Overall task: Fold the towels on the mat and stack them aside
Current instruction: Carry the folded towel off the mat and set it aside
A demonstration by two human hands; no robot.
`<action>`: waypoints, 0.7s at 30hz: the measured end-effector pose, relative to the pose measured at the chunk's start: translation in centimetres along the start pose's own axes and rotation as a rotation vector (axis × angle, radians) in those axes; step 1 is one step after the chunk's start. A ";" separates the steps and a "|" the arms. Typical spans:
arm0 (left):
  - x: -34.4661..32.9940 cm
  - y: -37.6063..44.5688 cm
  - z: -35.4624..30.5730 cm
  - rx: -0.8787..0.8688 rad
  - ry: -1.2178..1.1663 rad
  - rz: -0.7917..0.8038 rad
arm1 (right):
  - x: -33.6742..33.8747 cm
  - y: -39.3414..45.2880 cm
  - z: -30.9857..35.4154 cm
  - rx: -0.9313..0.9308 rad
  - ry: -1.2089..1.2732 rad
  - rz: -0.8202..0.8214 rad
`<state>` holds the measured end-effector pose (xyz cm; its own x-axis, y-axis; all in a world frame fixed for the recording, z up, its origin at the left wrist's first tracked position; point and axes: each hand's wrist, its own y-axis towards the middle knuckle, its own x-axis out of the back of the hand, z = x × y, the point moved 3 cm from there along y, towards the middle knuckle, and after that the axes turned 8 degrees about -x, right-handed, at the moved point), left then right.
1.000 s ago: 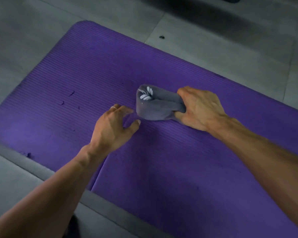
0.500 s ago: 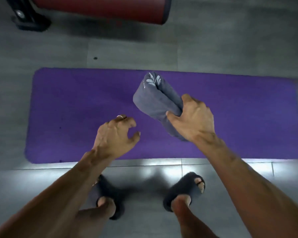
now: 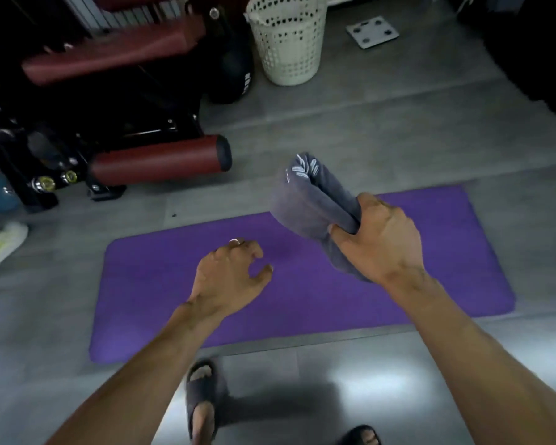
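Observation:
A folded grey towel (image 3: 305, 200) with a small white leaf print is held up in the air above the purple mat (image 3: 161, 284). My right hand (image 3: 376, 242) grips its near end, fingers and thumb curled round the fold. My left hand (image 3: 231, 274) hovers over the middle of the mat with fingers loosely curled and nothing in it; a ring shows on one finger. No other towel is in view on the mat.
A cream perforated laundry basket (image 3: 286, 40) stands on the grey floor beyond the mat. A dark red padded gym bench (image 3: 158, 159) fills the far left. A white scale (image 3: 371, 32) lies at the back. My slippered feet (image 3: 203, 396) stand at the mat's near edge.
My right hand lifted the folded towel off the mat and raised it. The view rose and pulled back, showing the whole mat, bench and basket. My left hand came off the mat.

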<state>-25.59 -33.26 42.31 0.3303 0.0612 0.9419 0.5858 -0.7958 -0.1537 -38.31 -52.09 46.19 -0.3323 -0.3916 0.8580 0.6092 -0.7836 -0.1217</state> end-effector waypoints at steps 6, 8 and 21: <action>1.7 3.4 -14.4 -0.037 0.020 0.042 | 12.4 1.8 -8.9 -0.062 -0.030 -0.004; 1.9 5.4 -19.1 -0.070 0.028 0.058 | 15.7 3.1 -11.7 -0.082 -0.044 -0.007; 1.8 23.0 -45.7 -0.178 -0.033 0.084 | 36.5 19.4 -27.1 -0.099 -0.105 -0.124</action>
<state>-45.37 -79.03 54.08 0.3983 0.0074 0.9172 0.4156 -0.8929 -0.1733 -58.13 -94.61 61.62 -0.3199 -0.2406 0.9164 0.4930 -0.8682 -0.0559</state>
